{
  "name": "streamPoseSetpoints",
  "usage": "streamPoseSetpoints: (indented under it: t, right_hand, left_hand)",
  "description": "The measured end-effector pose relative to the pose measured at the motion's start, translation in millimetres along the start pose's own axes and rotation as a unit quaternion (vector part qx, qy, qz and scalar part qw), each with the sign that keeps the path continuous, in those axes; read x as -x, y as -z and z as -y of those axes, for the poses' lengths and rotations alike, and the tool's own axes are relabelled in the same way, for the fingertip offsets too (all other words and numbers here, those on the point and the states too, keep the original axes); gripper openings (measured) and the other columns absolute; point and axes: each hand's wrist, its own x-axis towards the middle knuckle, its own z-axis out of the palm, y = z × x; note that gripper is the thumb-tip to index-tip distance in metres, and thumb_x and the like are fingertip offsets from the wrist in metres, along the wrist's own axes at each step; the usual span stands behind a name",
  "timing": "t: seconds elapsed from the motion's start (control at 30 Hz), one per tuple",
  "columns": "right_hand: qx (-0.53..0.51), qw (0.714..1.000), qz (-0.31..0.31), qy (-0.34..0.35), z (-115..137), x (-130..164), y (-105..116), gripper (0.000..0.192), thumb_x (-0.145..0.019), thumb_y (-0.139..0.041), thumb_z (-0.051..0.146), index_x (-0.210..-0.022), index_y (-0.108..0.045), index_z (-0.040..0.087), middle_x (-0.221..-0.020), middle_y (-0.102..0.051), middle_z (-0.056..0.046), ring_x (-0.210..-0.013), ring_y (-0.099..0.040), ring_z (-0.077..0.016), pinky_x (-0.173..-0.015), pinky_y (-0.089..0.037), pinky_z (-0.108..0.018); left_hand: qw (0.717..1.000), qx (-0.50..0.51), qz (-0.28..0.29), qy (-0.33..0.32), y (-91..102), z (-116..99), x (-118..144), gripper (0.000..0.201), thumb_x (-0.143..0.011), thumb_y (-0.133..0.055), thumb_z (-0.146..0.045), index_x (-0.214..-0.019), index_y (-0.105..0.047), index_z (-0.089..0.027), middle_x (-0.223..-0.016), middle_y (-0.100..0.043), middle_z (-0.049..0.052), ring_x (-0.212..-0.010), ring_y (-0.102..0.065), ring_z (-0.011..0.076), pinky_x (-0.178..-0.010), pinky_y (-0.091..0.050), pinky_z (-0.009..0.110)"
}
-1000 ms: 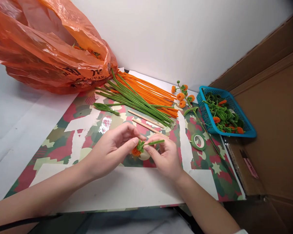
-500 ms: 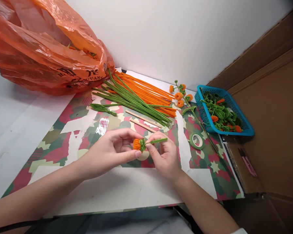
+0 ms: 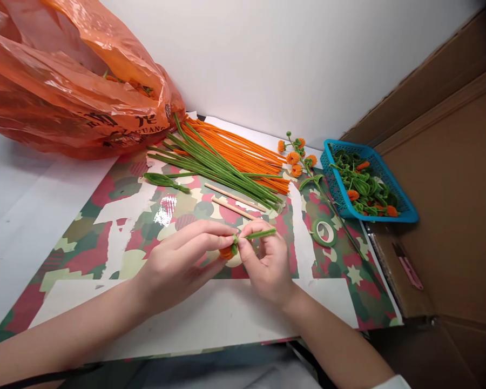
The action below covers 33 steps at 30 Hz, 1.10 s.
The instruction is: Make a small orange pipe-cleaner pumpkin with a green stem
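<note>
Between the fingers of my left hand [image 3: 178, 259] is a small orange pipe-cleaner flower [image 3: 227, 252] with green at its base; the fingers cover much of it. My right hand [image 3: 269, 267] pinches the green pipe-cleaner stem [image 3: 261, 234] where it meets the flower, and the stem's free end points right. Just beyond my hands lie two thin wooden sticks [image 3: 235, 196]. Behind them, green pipe cleaners [image 3: 227, 170] lie crossed over a bundle of orange pipe cleaners [image 3: 243, 146].
An orange plastic bag [image 3: 76, 97] stands back left. A green looped leaf piece [image 3: 160, 179] lies near it. To the right are a flower spray [image 3: 294, 158], a roll of green tape [image 3: 324, 232], a blue basket [image 3: 389, 216] of pieces and a pink-handled tool [image 3: 409, 270].
My left fingers have closed over the top of the flower, hiding more of it, and the flower has tipped slightly downward. My right hand keeps its pinch on the stem.
</note>
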Motion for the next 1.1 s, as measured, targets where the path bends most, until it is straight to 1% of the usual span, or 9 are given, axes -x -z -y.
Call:
streamPoseSetpoints:
  t: [0.13,0.3,0.43,0.5,0.57,0.67,0.77,0.97,1.1]
  right_hand:
    - [-0.032,0.999,0.018,0.008,-1,-4,5,0.005,-0.087,-0.058,0.018,-0.085,-0.059,0.022,-0.08,-0.063,-0.002,-0.078,-0.06,-0.0154,-0.071,-0.05,-0.03]
    - [-0.045,0.998,0.036,0.022,-2,-7,9,0.006,-0.086,-0.063,0.019,-0.083,-0.061,0.023,-0.078,-0.066,-0.001,-0.075,-0.06,-0.0155,-0.071,-0.05,-0.031]
    - [-0.044,0.998,0.038,0.02,-2,-6,9,0.005,-0.084,-0.065,0.019,-0.082,-0.062,0.023,-0.078,-0.066,-0.001,-0.075,-0.06,-0.0154,-0.069,-0.05,-0.03]
    - [-0.039,0.999,0.034,0.012,0,-6,9,0.006,-0.084,-0.065,0.018,-0.081,-0.062,0.022,-0.077,-0.066,-0.001,-0.075,-0.06,-0.0148,-0.067,-0.05,-0.029]
    - [-0.031,0.999,0.029,-0.001,1,-6,8,0.007,-0.084,-0.064,0.017,-0.079,-0.062,0.022,-0.077,-0.066,-0.001,-0.074,-0.06,-0.0147,-0.066,-0.05,-0.028]
    - [-0.017,0.999,0.025,-0.011,2,-6,7,0.008,-0.083,-0.064,0.017,-0.078,-0.062,0.022,-0.076,-0.067,-0.001,-0.074,-0.061,-0.015,-0.065,-0.049,-0.028]
    - [-0.009,0.999,0.019,-0.026,3,-5,4,0.007,-0.083,-0.063,0.019,-0.077,-0.062,0.022,-0.074,-0.066,-0.001,-0.071,-0.06,-0.0147,-0.062,-0.048,-0.027]
    - [-0.039,0.998,0.02,-0.05,4,-4,1,0.007,-0.083,-0.064,0.021,-0.076,-0.063,0.021,-0.071,-0.067,0.0,-0.066,-0.059,-0.0133,-0.062,-0.049,-0.027]
    - [-0.05,0.996,0.015,-0.078,4,-4,1,0.008,-0.083,-0.064,0.021,-0.075,-0.064,0.021,-0.071,-0.066,0.0,-0.066,-0.059,-0.0133,-0.061,-0.048,-0.026]
  left_hand:
    - [0.98,0.133,0.025,0.144,3.4,-2,-5,0.019,-0.083,-0.068,-0.018,-0.101,-0.06,-0.021,-0.089,-0.073,0.005,-0.076,-0.071,0.0176,-0.065,-0.062,0.026]
    - [0.864,0.36,0.105,0.335,7.4,2,-12,0.014,-0.096,-0.046,-0.028,-0.096,-0.057,-0.02,-0.071,-0.07,0.005,-0.058,-0.067,0.0175,-0.049,-0.056,0.028]
    - [0.81,0.423,0.147,0.379,5.5,5,-12,0.029,-0.1,-0.031,-0.032,-0.091,-0.054,-0.019,-0.066,-0.069,0.007,-0.054,-0.066,0.0182,-0.045,-0.053,0.028]
    - [0.844,0.377,0.134,0.358,5.6,5,-11,0.03,-0.101,-0.029,-0.034,-0.097,-0.056,-0.02,-0.073,-0.071,0.007,-0.059,-0.068,0.0182,-0.049,-0.056,0.029]
    - [0.922,0.245,0.06,0.294,7.0,4,-10,0.022,-0.099,-0.04,-0.034,-0.108,-0.055,-0.022,-0.096,-0.072,0.009,-0.077,-0.071,0.0205,-0.06,-0.06,0.031]
    - [0.997,0.023,-0.001,0.076,8.7,3,-8,0.029,-0.083,-0.068,-0.025,-0.11,-0.057,-0.023,-0.115,-0.066,0.012,-0.106,-0.065,0.0263,-0.081,-0.059,0.036]
    - [0.996,-0.085,0.033,-0.023,6.1,5,-4,0.024,-0.082,-0.069,-0.014,-0.103,-0.06,-0.021,-0.106,-0.069,0.009,-0.093,-0.069,0.0201,-0.079,-0.058,0.03]
    - [0.985,-0.149,0.032,-0.082,0.3,9,0,0.025,-0.083,-0.063,-0.011,-0.106,-0.057,-0.019,-0.1,-0.072,0.011,-0.087,-0.07,0.0207,-0.075,-0.059,0.031]
    - [0.972,-0.203,0.005,-0.115,1.6,4,-6,0.02,-0.078,-0.063,-0.007,-0.093,-0.058,-0.019,-0.099,-0.074,0.011,-0.08,-0.071,0.0207,-0.068,-0.059,0.031]
